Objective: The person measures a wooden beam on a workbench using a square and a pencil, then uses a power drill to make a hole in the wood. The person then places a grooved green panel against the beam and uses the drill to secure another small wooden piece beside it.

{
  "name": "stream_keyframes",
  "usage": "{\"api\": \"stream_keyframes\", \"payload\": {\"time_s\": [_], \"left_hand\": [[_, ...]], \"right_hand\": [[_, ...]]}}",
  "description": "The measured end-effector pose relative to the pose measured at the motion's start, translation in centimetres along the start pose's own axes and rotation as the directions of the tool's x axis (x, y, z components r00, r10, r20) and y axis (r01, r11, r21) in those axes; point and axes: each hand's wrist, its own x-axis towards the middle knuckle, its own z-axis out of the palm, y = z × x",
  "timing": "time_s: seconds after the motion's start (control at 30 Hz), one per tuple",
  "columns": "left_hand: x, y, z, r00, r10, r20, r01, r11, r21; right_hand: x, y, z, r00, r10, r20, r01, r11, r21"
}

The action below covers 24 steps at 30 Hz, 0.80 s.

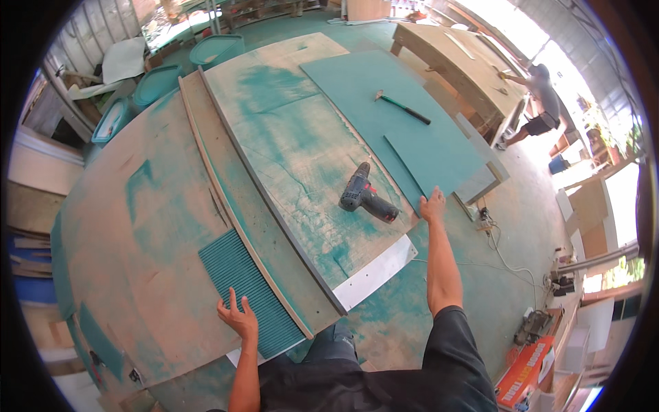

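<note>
My right hand (432, 204) is at the near corner of a flat teal panel (439, 161), its fingers closed on the edge. A long straight edge casts a dark line along that panel's left side. Farther up the teal surface lies a hammer (403, 108) with a dark green handle. A black cordless drill (358, 193) rests on the worn wooden table to the left of the panel. Over a ribbed teal panel (248, 283) near the table's front, my left hand (239, 317) has its fingers spread and holds nothing.
A wooden strip (237, 216) and a dark metal rail (274, 216) run lengthwise across the table (158, 275). Teal bins (156, 84) stand at the far left. Another person (544, 99) works at a wooden table (456, 65). A cable (511, 257) lies on the right-hand floor.
</note>
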Motion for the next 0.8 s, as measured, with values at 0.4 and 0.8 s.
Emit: {"api": "stream_keyframes", "payload": {"time_s": [0.4, 0.8], "left_hand": [[-0.3, 0.6, 0.2, 1.0, -0.016, -0.01, 0.016, 0.999, -0.051], [0.3, 0.8, -1.7, 0.998, 0.057, -0.021, -0.058, 0.997, -0.048]], "right_hand": [[-5.0, -3.0, -7.1, 0.955, -0.034, 0.296, -0.118, 0.87, 0.479], [-43.5, -23.6, -10.1, 0.745, -0.632, 0.213, 0.386, 0.669, 0.635]]}}
